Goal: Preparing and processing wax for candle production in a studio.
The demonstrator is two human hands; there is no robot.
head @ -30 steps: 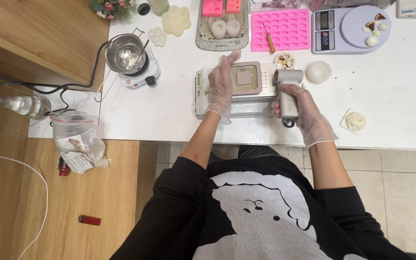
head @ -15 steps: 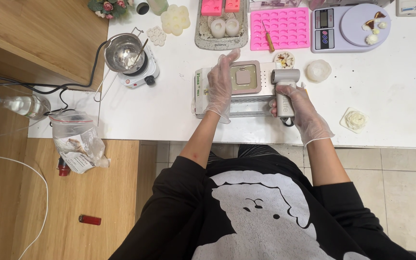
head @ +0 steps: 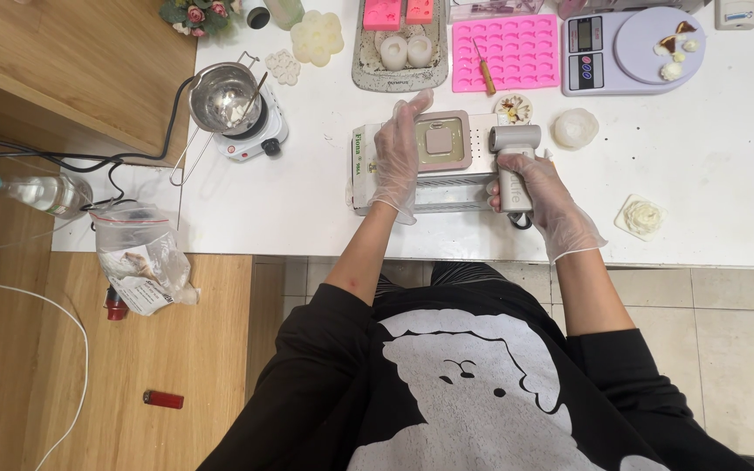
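White table point(head: 726, 174) over beige tile floor point(head: 726, 349); wooden floor point(head: 133, 384) left; wooden furniture point(head: 71, 61) upper left.

1. Between the hands: mould point(head: 443, 141) on box point(head: 421, 166).
2. Beyond the right hand point(head: 544, 199): scale point(head: 630, 48), tray point(head: 508, 52).
3. Left of the left hand point(head: 400, 155): pot point(head: 225, 96) on hotplate point(head: 250, 131).
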